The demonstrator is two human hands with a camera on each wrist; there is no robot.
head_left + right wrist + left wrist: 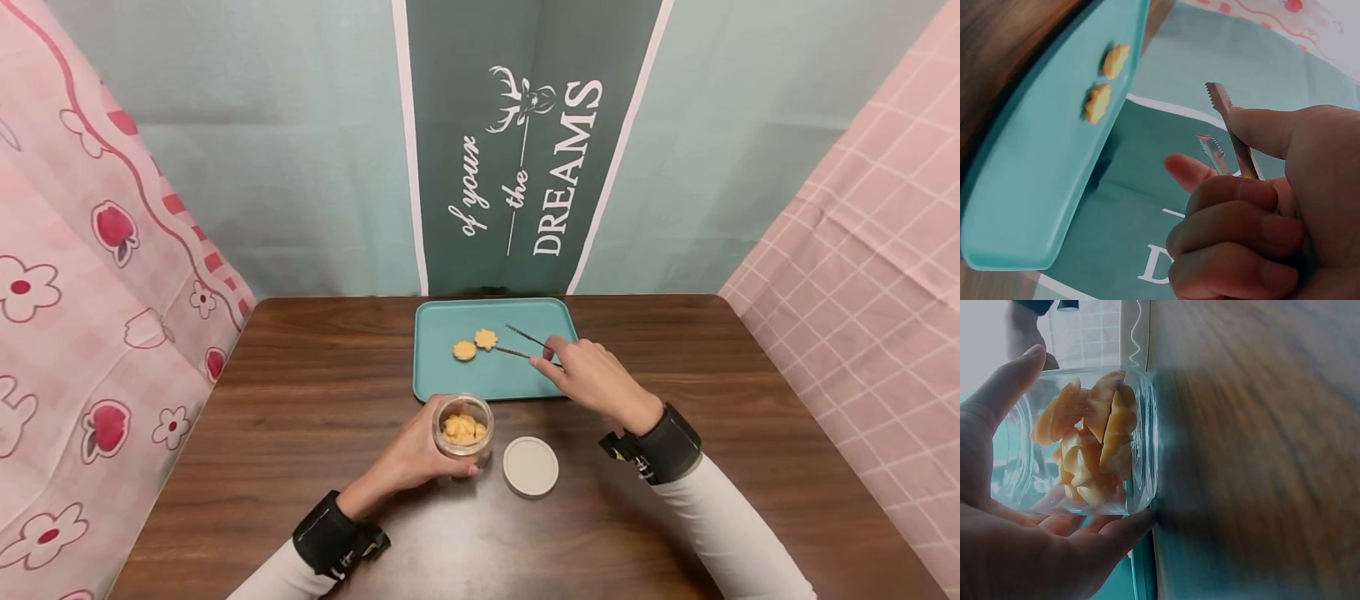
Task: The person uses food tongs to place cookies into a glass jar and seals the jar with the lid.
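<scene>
From the head camera, the left hand (416, 457) grips a glass jar (464, 428) of biscuits standing on the table (300, 400), its lid (530, 467) lying just beside it. The right hand (592, 375) pinches tweezers (525, 343) over the tray (487, 379), where 2 biscuits (475, 345) lie.

Left wrist: fingers (1110, 534) wrap the jar (1085, 440).

Right wrist: the tweezers (1229, 134) are empty, tips apart.
</scene>
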